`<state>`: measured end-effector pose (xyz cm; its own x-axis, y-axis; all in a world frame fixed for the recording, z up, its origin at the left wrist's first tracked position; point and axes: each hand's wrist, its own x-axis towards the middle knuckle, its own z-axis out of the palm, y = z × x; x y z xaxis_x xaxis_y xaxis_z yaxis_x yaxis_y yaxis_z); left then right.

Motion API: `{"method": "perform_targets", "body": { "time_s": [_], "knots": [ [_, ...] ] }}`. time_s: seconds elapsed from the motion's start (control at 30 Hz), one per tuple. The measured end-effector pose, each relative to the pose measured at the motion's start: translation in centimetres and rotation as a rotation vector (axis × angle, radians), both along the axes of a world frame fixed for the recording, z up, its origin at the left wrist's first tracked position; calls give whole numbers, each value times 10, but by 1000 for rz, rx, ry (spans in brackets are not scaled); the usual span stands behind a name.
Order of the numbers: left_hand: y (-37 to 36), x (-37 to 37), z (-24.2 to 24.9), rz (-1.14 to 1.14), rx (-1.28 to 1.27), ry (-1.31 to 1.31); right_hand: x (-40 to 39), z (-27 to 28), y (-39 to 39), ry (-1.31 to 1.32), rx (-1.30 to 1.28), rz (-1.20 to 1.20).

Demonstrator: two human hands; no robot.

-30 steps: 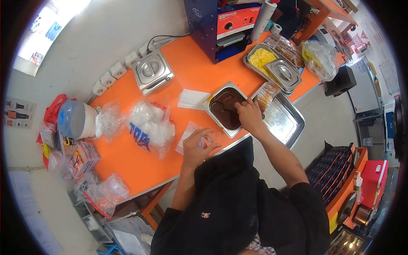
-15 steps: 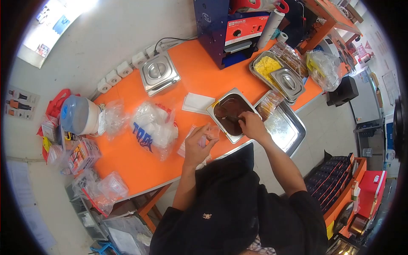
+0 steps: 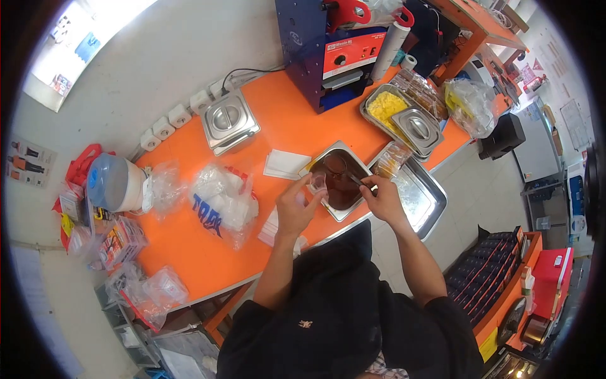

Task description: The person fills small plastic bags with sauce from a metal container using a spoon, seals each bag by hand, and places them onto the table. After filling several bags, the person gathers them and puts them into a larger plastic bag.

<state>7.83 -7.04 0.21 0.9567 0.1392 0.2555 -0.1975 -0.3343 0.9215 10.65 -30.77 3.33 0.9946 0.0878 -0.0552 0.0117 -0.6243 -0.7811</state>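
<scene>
A small clear plastic cup [image 3: 317, 184] is held by my left hand [image 3: 296, 205] at the left rim of a steel pan [image 3: 341, 216]. Dark brown sauce [image 3: 341, 189] lies in the pan. My right hand [image 3: 384, 199] is closed on the dark handle of a ladle [image 3: 355, 179] at the pan's right side; the ladle's head is over or in the sauce, which I cannot tell. White paper sheets [image 3: 286, 164] lie left of the pan, and a stack of pale pink pieces [image 3: 269, 230] is under my left forearm's side.
A blue and red machine [image 3: 353, 54] stands at the back. Right of the pan are an empty steel tray [image 3: 420, 196] and a container of yellow food [image 3: 386, 107]. A lidded steel container [image 3: 230, 123], plastic bags [image 3: 224, 199] and a blue-lidded tub [image 3: 117, 180] are on the left.
My left hand has brought the cup closer over the pan's edge. My right hand has drawn back and up, and the ladle handle now shows. The whole view has shifted slightly.
</scene>
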Motion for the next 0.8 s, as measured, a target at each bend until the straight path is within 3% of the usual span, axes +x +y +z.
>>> {"method": "perform_targets", "body": {
  "time_s": [0.13,0.4,0.57,0.7,0.8],
  "knots": [
    [-5,8,-1,5,65,-127,-2,-13,-4,32,-11,-6],
    [-16,13,1,35,171,-10,-11,12,2,-48,54,-62],
    [-27,16,14,61,125,-18,-24,28,15,-329,-42,-55],
    [-31,17,17,60,33,-25,-29,37,22,-362,-64,-67],
    [-32,19,16,77,39,-64,-28,35,24,-574,-82,-60]
  ]
}}
